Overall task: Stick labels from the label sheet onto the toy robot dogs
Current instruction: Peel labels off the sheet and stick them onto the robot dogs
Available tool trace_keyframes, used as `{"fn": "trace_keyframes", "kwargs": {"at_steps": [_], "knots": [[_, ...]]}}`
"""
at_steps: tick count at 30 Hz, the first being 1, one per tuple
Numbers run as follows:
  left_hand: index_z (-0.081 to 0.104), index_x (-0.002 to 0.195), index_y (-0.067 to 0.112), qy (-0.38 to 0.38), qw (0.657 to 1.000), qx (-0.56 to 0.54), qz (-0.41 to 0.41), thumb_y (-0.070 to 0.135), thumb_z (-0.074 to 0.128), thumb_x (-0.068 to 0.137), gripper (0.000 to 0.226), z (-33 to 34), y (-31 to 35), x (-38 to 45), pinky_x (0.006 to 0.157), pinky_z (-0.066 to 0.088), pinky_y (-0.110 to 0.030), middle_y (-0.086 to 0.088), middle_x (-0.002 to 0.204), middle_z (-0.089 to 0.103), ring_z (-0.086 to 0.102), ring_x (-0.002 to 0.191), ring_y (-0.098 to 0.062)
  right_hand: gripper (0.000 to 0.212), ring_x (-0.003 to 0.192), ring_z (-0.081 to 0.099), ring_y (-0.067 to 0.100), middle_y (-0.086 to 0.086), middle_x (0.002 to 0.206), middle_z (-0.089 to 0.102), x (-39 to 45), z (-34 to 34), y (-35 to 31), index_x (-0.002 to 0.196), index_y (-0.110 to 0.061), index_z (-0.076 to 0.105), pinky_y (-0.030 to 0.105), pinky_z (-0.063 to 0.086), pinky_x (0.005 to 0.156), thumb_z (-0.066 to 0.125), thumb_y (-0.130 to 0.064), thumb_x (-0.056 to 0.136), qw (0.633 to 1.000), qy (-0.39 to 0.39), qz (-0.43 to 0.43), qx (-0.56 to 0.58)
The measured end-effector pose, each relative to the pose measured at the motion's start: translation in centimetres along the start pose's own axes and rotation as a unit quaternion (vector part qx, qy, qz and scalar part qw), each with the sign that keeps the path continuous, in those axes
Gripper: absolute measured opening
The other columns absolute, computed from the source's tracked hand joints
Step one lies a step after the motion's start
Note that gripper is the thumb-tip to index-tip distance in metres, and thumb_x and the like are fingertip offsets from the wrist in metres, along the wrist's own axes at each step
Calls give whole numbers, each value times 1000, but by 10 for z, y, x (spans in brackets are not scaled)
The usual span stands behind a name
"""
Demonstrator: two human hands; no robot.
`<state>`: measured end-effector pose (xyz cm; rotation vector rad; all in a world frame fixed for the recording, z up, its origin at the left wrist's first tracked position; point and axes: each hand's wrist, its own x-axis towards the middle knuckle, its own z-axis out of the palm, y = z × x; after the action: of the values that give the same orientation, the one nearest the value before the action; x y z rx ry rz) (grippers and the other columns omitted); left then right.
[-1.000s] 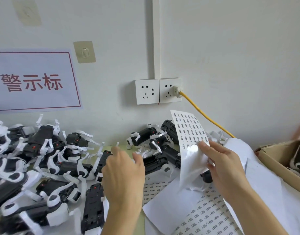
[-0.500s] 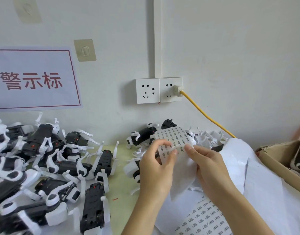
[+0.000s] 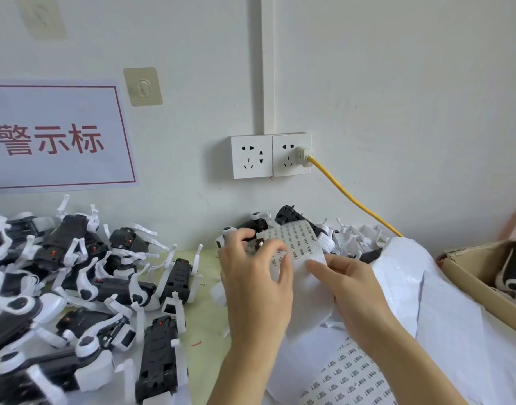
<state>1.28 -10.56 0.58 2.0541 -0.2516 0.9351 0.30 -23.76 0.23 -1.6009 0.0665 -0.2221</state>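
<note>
We take this for a small assembly or packing workshop: dozens of identical black-and-white toy robot dogs (image 3: 84, 276) heaped on a pale green surface (image 3: 204, 331), printed label sheets (image 3: 356, 378) spread beside them, a cardboard box (image 3: 473, 276) holding more toys, and a red-bordered notice (image 3: 55, 135) taped on the plain white wall.
</note>
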Motion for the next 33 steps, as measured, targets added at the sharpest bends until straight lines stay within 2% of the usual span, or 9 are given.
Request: {"fn": "trace_keyframes", "kwargs": {"at_steps": [2, 6, 8, 13, 16, 18, 21, 25, 33], "knots": [[73, 87, 21, -20, 999, 23, 24, 15, 73, 88, 6, 0, 3, -1, 88, 47, -44, 2, 108, 54, 50, 104, -22, 20, 65, 52, 23, 7, 66, 60, 0, 1, 0, 74, -14, 71, 35, 44, 53, 68, -28, 89, 1000, 14, -15, -11], [73, 86, 16, -63, 997, -19, 31, 13, 71, 89, 5, 4, 5, -3, 83, 48, -47, 6, 88, 63, 58, 93, -21, 18, 57, 55, 12, 6, 62, 65, -2, 2, -1, 72, -18, 74, 21, 44, 50, 70, -24, 88, 997, 27, -68, -38], [73, 87, 15, -64, 997, -48, 19, 12, 72, 90, 4, 5, 5, -3, 83, 49, -44, 7, 86, 66, 60, 91, -19, 17, 57, 58, 10, 6, 65, 68, -2, 2, -1, 73, -21, 76, 17, 44, 50, 70, -21, 88, 996, 26, -81, -37], [73, 90, 18, -83, 993, -84, -1, 13, 72, 90, 4, 6, 0, -3, 78, 50, -22, 11, 85, 68, 62, 83, -5, 21, 66, 67, 10, -2, 70, 73, -4, 2, -4, 75, -29, 77, 18, 50, 57, 67, -15, 88, 990, 13, -123, -66], [73, 90, 19, -87, 991, -104, -13, 13, 73, 89, 6, 7, -2, -3, 71, 46, -10, 13, 81, 69, 63, 80, -1, 20, 74, 69, 19, -1, 74, 74, -4, 0, -5, 77, -27, 76, 28, 53, 64, 67, -14, 89, 984, 5, -148, -97], [73, 88, 20, -89, 990, -109, -9, 12, 74, 89, 8, 8, -3, -2, 68, 44, -7, 15, 77, 68, 63, 79, 1, 23, 72, 69, 12, -4, 74, 74, -5, -2, -6, 77, -28, 76, 21, 51, 62, 65, -11, 89, 980, 1, -165, -113], [72, 88, 23, -92, 990, -111, 4, 14, 75, 88, 10, 9, -5, -3, 65, 46, -11, 15, 75, 67, 63, 76, -2, 27, 69, 66, 2, -10, 72, 73, -5, -3, -6, 75, -29, 76, 11, 45, 61, 65, -9, 89, 972, -4, -183, -144], [72, 88, 24, -89, 990, -109, 19, 14, 74, 89, 10, 10, -7, -4, 65, 49, -20, 15, 76, 68, 63, 76, -4, 26, 75, 69, 4, -11, 74, 75, -5, -3, -5, 78, -28, 78, 17, 50, 66, 65, -9, 90, 969, -9, -187, -159], [79, 93, 19, -74, 990, -103, 60, 10, 72, 89, 11, 10, -7, -3, 69, 49, -20, 11, 85, 70, 63, 80, -4, 23, 80, 72, 11, -5, 78, 77, -5, -4, -7, 79, -19, 79, 20, 53, 72, 64, -10, 94, 982, -3, -160, -101]]}}
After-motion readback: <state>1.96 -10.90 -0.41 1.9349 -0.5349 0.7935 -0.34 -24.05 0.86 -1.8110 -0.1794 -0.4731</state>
